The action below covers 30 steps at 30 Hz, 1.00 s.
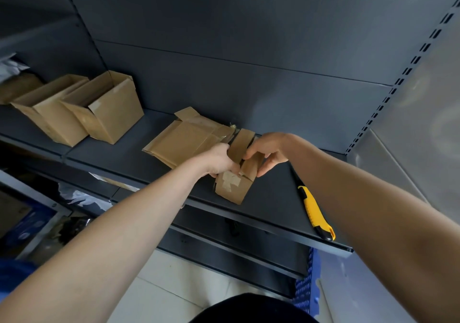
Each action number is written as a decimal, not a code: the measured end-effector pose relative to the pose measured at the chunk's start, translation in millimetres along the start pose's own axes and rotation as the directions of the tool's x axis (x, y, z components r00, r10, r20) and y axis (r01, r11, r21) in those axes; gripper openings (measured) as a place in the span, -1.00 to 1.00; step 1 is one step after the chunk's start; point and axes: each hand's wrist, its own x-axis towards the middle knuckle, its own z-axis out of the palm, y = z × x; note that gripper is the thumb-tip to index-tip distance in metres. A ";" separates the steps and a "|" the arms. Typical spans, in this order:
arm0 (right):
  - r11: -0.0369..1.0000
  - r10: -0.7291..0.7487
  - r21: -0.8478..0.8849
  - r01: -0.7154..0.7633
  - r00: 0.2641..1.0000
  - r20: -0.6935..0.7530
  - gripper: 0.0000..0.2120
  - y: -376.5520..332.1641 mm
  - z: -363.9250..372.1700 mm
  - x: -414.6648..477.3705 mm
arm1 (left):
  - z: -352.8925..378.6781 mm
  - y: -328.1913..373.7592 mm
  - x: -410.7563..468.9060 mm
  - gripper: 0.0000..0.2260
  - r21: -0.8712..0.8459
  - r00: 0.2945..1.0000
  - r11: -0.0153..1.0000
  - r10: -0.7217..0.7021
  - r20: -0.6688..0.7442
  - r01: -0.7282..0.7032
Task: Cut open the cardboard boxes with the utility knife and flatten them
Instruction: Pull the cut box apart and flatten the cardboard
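A small brown cardboard box [232,187] with tape patches stands on the dark shelf [119,156], its top flaps raised. My left hand [220,159] grips the left flap and my right hand [268,152] pinches the right flap. Behind the box lies a pile of flattened cardboard [185,139]. The yellow utility knife [316,213] lies on the shelf to the right, under my right forearm, and neither hand touches it. Two open upright boxes stand at the left: one [109,108] nearer the middle, another [52,108] beside it.
The shelf's front edge [273,225] runs diagonally below the box. Lower shelves hold crumpled paper [82,198]. A perforated upright [398,81] bounds the shelf on the right. A blue crate [307,283] sits on the floor below.
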 end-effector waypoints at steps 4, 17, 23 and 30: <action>0.999 -0.031 -0.015 0.030 0.998 -0.058 -0.54 -7.3 13.3 6.8 | -4.7 -9.9 -1.4 -0.69 -0.003 0.999 0.999 0.035 -0.040 -0.036; 0.998 -0.001 -0.067 -0.008 0.991 -0.136 -0.53 -21.7 28.9 10.3 | -5.8 -25.5 11.5 -0.71 0.182 0.990 0.983 0.044 -0.135 -0.019; 0.999 0.019 -0.047 -0.027 0.987 -0.158 -0.49 -24.0 35.6 9.4 | -6.3 -25.7 12.6 -0.88 0.362 0.986 0.931 0.094 -0.136 -0.039; 0.999 0.028 0.026 -0.025 0.990 -0.138 -0.41 -27.9 34.9 8.0 | -18.7 -37.4 17.3 -0.77 0.416 0.984 0.895 0.177 -0.008 -0.158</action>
